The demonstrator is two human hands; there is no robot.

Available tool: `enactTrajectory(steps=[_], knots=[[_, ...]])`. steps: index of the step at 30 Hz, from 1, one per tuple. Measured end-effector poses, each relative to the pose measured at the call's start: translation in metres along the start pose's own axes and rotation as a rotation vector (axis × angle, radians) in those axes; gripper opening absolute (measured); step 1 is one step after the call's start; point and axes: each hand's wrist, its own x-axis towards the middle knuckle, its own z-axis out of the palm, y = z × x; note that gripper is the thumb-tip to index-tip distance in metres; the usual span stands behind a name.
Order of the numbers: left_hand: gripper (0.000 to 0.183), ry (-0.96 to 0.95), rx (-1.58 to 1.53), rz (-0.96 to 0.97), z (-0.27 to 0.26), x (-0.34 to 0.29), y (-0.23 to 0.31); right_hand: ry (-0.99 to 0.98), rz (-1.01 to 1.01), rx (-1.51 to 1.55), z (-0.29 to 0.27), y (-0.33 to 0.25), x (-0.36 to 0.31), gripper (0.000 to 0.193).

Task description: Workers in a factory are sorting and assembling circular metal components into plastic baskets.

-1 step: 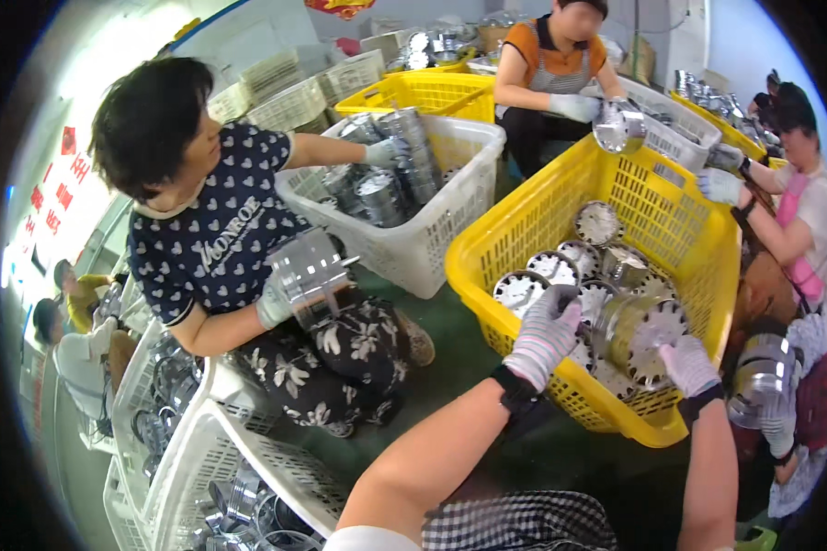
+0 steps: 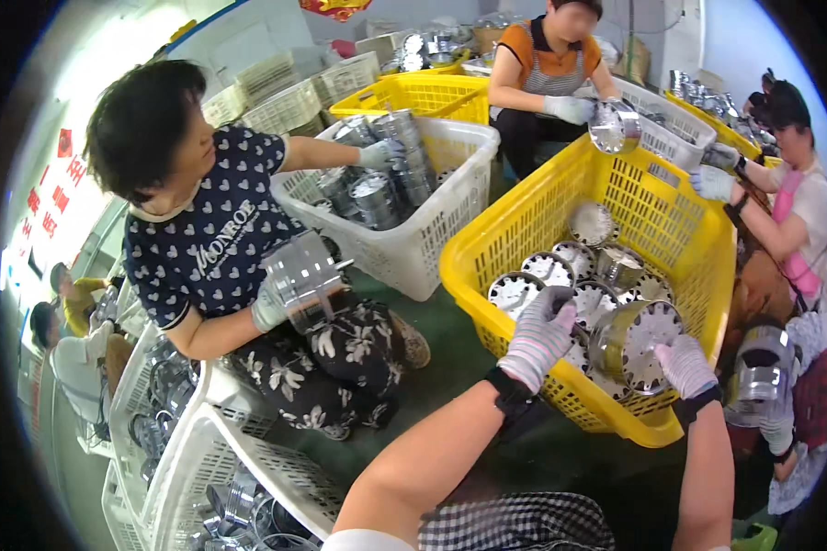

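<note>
My right hand (image 2: 686, 365), in a striped knit glove, grips a shiny metal cylinder (image 2: 636, 349) by its notched round end, over the yellow basket (image 2: 487, 241). My left hand (image 2: 539, 338), gloved with dark grey fingertips, is beside the cylinder above the basket's near left rim. Its fingers are curled toward the thumb, and anything between them is too small or hidden to make out. Below and beyond my hands, several metal cylinders with white notched faces, such as one metal cylinder (image 2: 549, 269), lie in the basket.
At left, a co-worker (image 2: 216, 211) holds a slotted metal cylinder (image 2: 305, 280) and reaches into a white basket (image 2: 423, 262). Another person (image 2: 542, 69) holds a part at the yellow basket's far side. People sit close on the right. A white basket of parts (image 2: 202, 459) stands lower left.
The view has shifted slightly. The cylinder in my right hand has turned a little and shifted slightly left. My left hand keeps nearly the same place and pose.
</note>
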Motion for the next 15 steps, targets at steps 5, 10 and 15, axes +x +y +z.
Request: enactTrajectory(steps=[5, 10, 15], knots=[[0.019, -0.035, -0.139, 0.005, 0.005, 0.002, 0.004, 0.023, -0.157, -0.31, 0.016, 0.039, 0.016, 0.041], [0.027, -0.158, -0.153, -0.187, -0.001, -0.012, 0.004, -0.08, 0.196, 0.842, -0.005, -0.017, -0.027, 0.031], [0.06, -0.485, -0.029, -0.237, 0.014, -0.03, 0.037, -0.156, -0.028, 1.883, 0.01, -0.044, -0.068, 0.031]])
